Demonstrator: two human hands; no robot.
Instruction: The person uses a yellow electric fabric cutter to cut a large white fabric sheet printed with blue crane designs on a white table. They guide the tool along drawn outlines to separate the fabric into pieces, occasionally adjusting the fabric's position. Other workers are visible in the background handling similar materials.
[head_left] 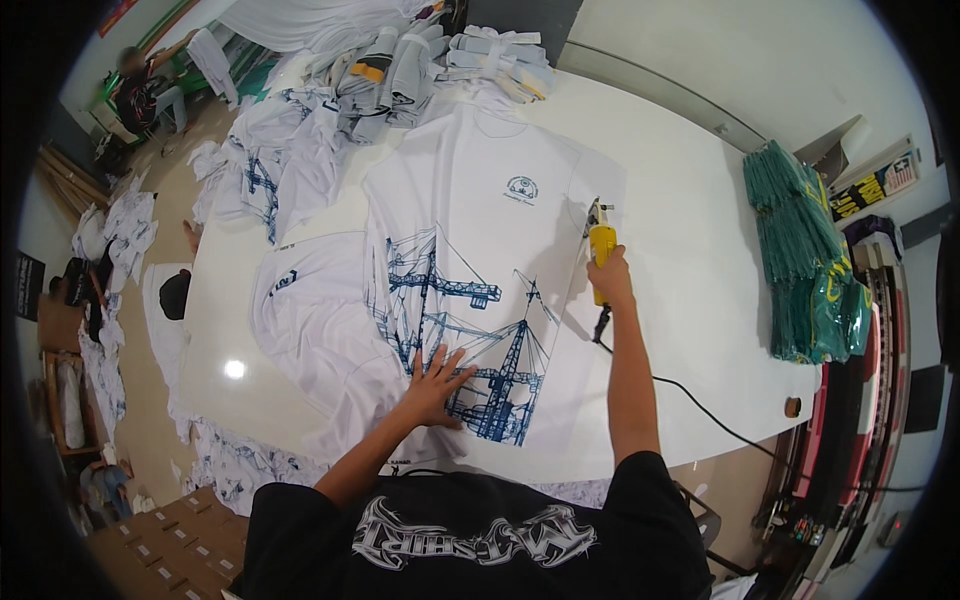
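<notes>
A white T-shirt (470, 200) with a blue crane print and a small chest emblem lies flat on the white table (690, 250). My left hand (435, 385) rests palm down, fingers spread, on the shirt's lower printed part. My right hand (610, 275) grips a yellow corded hand tool (601, 240) with its metal tip near the shirt's right sleeve edge. The tool's black cord (700, 405) trails back over the table edge to the right.
More white printed shirts (310, 320) lie at left. Folded garments (400, 70) pile up at the far end. A stack of green bagged shirts (805, 260) sits at right. Cardboard boxes (160, 540) stand below left. A person (135, 85) sits far back left.
</notes>
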